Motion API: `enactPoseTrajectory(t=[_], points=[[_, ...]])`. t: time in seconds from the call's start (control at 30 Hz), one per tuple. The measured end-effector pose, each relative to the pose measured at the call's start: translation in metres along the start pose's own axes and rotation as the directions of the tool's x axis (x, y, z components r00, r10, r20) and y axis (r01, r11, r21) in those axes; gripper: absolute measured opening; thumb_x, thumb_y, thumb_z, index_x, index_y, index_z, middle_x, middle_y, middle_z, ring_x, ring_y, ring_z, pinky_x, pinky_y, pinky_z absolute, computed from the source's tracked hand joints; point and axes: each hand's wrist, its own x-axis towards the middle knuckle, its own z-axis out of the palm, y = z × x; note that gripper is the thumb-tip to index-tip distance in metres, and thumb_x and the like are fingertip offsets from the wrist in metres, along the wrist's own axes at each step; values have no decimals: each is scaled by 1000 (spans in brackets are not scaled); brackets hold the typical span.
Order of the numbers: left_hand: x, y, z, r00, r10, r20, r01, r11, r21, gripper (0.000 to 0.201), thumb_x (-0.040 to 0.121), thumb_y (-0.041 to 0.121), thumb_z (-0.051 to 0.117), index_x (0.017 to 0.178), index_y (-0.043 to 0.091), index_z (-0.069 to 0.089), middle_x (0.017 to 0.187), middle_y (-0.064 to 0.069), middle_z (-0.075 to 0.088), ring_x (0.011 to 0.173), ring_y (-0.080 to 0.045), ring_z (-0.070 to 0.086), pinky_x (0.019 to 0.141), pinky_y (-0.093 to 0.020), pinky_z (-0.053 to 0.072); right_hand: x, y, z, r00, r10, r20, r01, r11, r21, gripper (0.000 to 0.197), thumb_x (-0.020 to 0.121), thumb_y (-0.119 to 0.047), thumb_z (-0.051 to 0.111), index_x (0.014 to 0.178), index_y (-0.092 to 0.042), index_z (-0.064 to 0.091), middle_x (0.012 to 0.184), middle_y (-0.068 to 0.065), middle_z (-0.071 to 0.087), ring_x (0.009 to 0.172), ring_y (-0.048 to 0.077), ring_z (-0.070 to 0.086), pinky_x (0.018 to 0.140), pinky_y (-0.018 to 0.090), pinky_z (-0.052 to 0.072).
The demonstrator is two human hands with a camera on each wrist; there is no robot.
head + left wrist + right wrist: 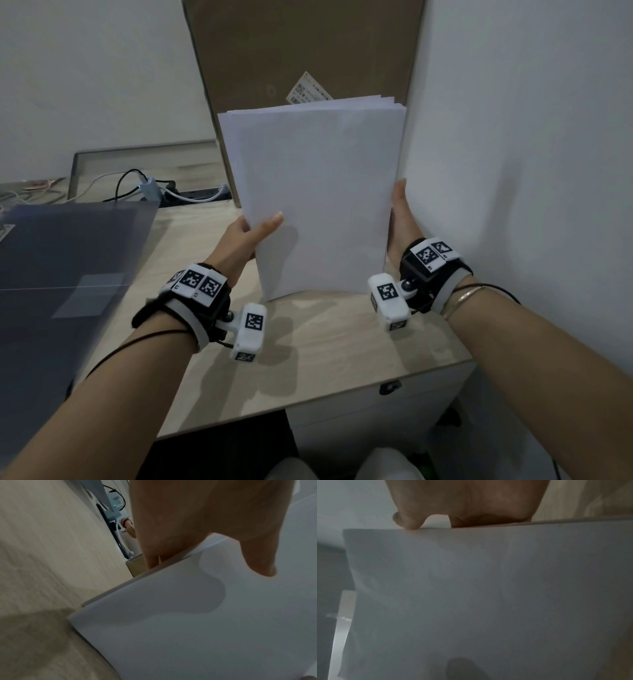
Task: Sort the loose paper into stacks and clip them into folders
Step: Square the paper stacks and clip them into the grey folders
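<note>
A stack of white paper (315,198) stands upright, its bottom edge on the wooden desk (325,342). My left hand (260,229) grips the stack's left edge, thumb on the front sheet and fingers hidden behind. My right hand (398,219) holds the right edge, close to the wall. The left wrist view shows the thumb (260,561) pressing on the paper (188,628). The right wrist view shows a thumb tip (407,523) at the edge of the sheets (488,588). A translucent dark folder (68,274) lies open on the desk at the left.
A tall cardboard box (301,51) leans against the wall behind the paper. A power strip with cables (191,195) lies at the back of the desk. A white wall (513,171) bounds the right side. A white drawer unit (376,404) stands under the desk's right end.
</note>
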Motion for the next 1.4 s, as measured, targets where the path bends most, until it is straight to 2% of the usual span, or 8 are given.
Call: enactPoseTrajectory(t=[0.27,0.43,0.53,0.67,0.9,1.07,1.2,1.4], points=[[3,13,9,996,84,-10,-84,996,-19,69,61,48,77,122,21,60,118,1,69,109,-17,66,90,-34,53,1,2,1,992,-14,-126,17,1000,26,73,85,-76,13,110,-28,62,108,6,69,102,24,66,75,33,52],[-3,5,7,998,69,-4,-69,997,-41,56,71,37,75,122,21,60,118,1,69,108,-16,66,88,-33,53,-4,-2,0,998,-53,-25,52,998,-47,70,87,-73,11,114,-31,60,104,-8,72,83,5,70,63,22,54],[-5,-2,7,999,34,-5,-35,997,-68,53,69,33,77,118,18,63,116,0,71,108,-19,67,88,-33,53,-2,6,-3,995,-93,-43,87,987,-136,78,72,-79,42,130,-27,50,126,-5,61,101,6,63,77,23,48],[-3,-6,13,998,0,-63,-7,995,-100,65,64,31,80,122,11,61,116,-5,70,106,-22,67,86,-34,55,0,20,-7,991,-130,-29,111,926,-361,92,62,-53,78,135,-12,38,127,4,59,110,17,60,95,36,49],[-5,-12,13,995,-59,-84,46,987,-154,49,70,16,79,116,10,64,115,-9,70,106,-26,66,87,-36,54,16,39,-26,999,-49,10,48,880,-472,118,28,-53,92,130,-16,44,121,2,64,110,20,62,98,44,49],[-1,-12,16,983,-102,-151,74,980,-183,42,68,15,83,107,9,67,111,-10,71,101,-27,68,89,-39,54,-2,21,-22,987,50,154,36,859,-510,44,75,-4,75,111,-20,57,123,12,62,115,27,59,101,43,45],[-1,-15,18,974,-129,-185,92,976,-196,31,75,16,79,103,11,67,108,-11,71,99,-28,68,87,-39,55,-7,24,-26,990,60,127,32,784,-620,54,84,-5,66,134,-8,44,133,11,55,123,28,52,104,41,42],[-8,-6,23,960,-125,-252,68,972,-224,29,75,18,80,99,11,66,103,-11,71,91,-28,68,81,-37,57,-19,23,-16,990,-137,23,107,646,-756,39,91,-18,59,128,-6,50,122,5,59,112,22,56,86,25,39]])
